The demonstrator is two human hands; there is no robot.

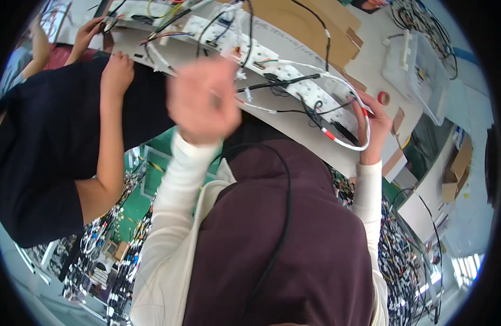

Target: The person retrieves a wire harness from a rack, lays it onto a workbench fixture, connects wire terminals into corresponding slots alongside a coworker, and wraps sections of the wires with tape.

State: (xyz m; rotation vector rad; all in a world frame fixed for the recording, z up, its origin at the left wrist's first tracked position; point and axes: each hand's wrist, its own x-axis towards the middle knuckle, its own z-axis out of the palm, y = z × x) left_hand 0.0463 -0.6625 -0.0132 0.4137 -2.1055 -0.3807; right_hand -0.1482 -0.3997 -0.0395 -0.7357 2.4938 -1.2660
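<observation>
My left hand (204,100) is raised over the near edge of the work surface, in front of the wiring. Motion blurs it, so its fingers and anything in them cannot be made out. At the right end of a long white perforated board (305,87), my right hand (376,127) is closed around a looped white-wrapped cable (345,143) with red bands. From this loop, thinner black and white branches run left along the board. A thick black cable (280,83) crosses the board between my hands.
A co-worker's arm (113,114) reaches in at the left, with hands near the board's far left end. Brown cardboard (299,27) lies behind the board. To the right are red tape (383,98), a clear plastic bin (424,76) and coiled black cables (419,19). Bundled cables (400,255) hang below.
</observation>
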